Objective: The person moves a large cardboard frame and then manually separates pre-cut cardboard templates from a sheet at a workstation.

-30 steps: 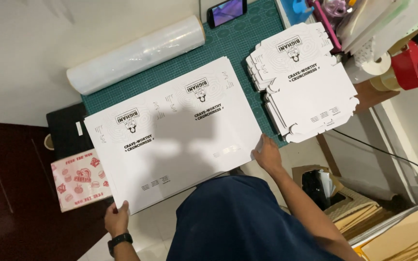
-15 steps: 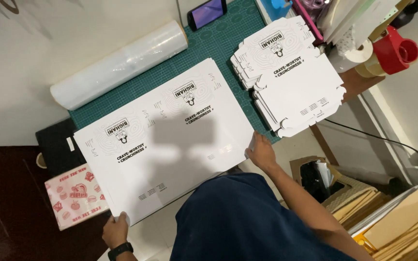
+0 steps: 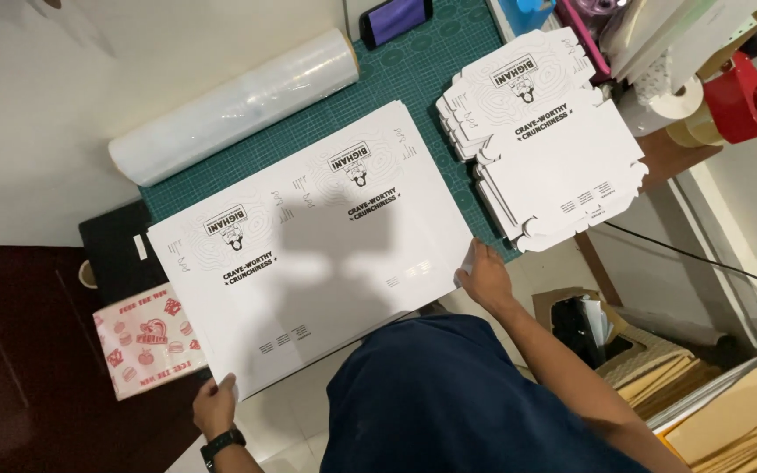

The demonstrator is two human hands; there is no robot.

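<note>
While both hands grip it, a big white printed sheet [image 3: 308, 254] lies flat across the green cutting mat [image 3: 431, 70] on the tabletop, tilted w/ its far-right corner reaching toward the mat's middle. Left hand [image 3: 214, 405], w/ a dark watch [image 3: 221, 442] on the wrist, holds the sheet's near-left corner; fingers curled shut on the edge, thumb on top. Right hand [image 3: 484, 276] pinches the sheet's near-right corner, fingers closed on the edge, though exact pinch is partly hidden. Sheet carries two repeats of a black logo & text, plus the person's shadow over the middle.

Right of the sheet, just beside it, a stack of die-cut white flat boxes [image 3: 545, 140] w/ the same print sits partly on the mat, partly over the tabletop edge. Far left, a roll of clear plastic wrap [image 3: 234, 105] lies along the mat's far-left edge, close to the sheet's far side. Near left, a red-and-white patterned paper bag [image 3: 146, 346] pokes out from under the sheet. A dark phone [image 3: 393, 17] rests at the mat's far edge. Far right: tape rolls, red [image 3: 751, 96] & tan. Near right, brown envelopes [image 3: 738, 420] stacked low beside the person's dark blue shirt [image 3: 457, 403].
</note>
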